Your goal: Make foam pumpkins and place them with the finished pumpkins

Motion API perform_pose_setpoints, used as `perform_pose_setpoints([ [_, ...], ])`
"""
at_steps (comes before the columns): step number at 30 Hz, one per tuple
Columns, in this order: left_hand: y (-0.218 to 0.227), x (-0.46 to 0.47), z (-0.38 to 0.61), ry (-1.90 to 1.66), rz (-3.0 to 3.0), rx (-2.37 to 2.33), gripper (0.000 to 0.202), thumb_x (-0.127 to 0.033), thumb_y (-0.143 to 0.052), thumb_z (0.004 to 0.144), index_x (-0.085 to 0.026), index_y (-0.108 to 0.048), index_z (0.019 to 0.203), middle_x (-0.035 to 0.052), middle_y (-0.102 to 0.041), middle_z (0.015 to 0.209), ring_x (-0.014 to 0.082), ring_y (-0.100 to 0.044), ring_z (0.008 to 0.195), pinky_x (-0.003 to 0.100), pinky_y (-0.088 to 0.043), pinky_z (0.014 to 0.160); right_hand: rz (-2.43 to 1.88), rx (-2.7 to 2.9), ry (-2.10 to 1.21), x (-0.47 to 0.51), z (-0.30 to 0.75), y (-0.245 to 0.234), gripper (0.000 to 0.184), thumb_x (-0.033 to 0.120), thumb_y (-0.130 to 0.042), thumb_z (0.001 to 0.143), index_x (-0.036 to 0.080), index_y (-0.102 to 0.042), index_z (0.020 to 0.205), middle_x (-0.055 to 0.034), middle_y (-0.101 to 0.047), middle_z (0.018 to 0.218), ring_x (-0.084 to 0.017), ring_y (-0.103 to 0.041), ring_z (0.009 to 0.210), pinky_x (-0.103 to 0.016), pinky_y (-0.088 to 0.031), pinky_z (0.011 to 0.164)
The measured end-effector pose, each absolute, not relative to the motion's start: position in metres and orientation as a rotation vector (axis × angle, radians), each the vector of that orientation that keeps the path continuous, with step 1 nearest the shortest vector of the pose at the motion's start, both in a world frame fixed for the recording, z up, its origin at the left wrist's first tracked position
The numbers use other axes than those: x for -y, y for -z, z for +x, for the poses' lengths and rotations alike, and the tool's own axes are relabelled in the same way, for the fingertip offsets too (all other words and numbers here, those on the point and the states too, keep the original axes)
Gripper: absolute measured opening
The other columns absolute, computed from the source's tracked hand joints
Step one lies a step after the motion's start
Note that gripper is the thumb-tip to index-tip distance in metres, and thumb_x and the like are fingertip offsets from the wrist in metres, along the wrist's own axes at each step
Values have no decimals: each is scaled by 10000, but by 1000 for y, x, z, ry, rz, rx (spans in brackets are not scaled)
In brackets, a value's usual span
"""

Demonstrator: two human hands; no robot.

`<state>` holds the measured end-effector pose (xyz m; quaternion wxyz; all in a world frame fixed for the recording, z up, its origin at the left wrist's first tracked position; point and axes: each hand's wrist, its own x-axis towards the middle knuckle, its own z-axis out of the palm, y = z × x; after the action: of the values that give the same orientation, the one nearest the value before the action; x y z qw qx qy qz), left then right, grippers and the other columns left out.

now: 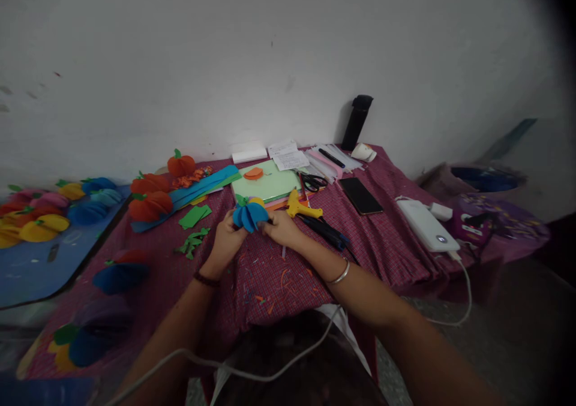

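Note:
A blue paper pumpkin (250,216) with folded segments, a green leaf on top and a bit of yellow at its back is held up over the table's front middle. My left hand (227,242) grips its left side, fingers closed. On the right side, my right hand (282,228) has its fingers pinched at the pumpkin's edge; the fingertips are partly hidden. Just beyond the right hand lies a yellow glue gun (300,205). Cut green paper leaves (193,242) and green paper pieces (195,216) lie left of my left hand.
Orange paper pumpkins (150,205) and blue paper strips (202,189) lie back left; more pumpkins cover a blue board (27,280). Scissors (314,182), a phone (360,195), a black flask (357,123) and a white power bank (423,225) are rightward. A white cable (270,377) crosses before me.

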<state>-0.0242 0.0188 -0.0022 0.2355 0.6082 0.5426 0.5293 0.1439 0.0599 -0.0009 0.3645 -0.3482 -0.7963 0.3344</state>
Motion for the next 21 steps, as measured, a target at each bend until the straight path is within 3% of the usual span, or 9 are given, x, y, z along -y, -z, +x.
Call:
perform_pose_setpoints([
  [5,3,-18,-26,-1426,1734,-1486,66,-223,-620,687,-186,-665,719,47,-636,945,206,-585,934,345,-471,875,-920,2041,-946,-61,144,1,178,227,-522,811,173,-593,656,23,-588,582,-126,-509,572,-207,-336,542],
  [15,5,-21,-25,-1383,2028,-1581,58,-205,-619,701,-201,-667,668,80,-623,1031,247,-564,1012,402,-434,922,-927,2066,-717,-61,148,-5,111,202,-568,793,159,-611,700,24,-555,641,-114,-468,605,-218,-307,578],
  [19,-2,-17,-25,-1492,2124,-1802,125,-207,-672,670,-209,-665,794,101,-586,1109,294,-516,1087,462,-376,964,-948,2092,-663,-61,148,-4,96,186,-573,804,169,-608,716,10,-558,684,-132,-495,649,-232,-335,615],
  [21,-9,-13,-24,-1549,2107,-1901,156,-210,-672,678,-213,-653,833,89,-588,1024,277,-529,1012,442,-391,924,-935,2092,-628,-61,148,-4,92,180,-573,809,172,-612,726,-5,-566,738,-144,-515,707,-240,-357,655],
])
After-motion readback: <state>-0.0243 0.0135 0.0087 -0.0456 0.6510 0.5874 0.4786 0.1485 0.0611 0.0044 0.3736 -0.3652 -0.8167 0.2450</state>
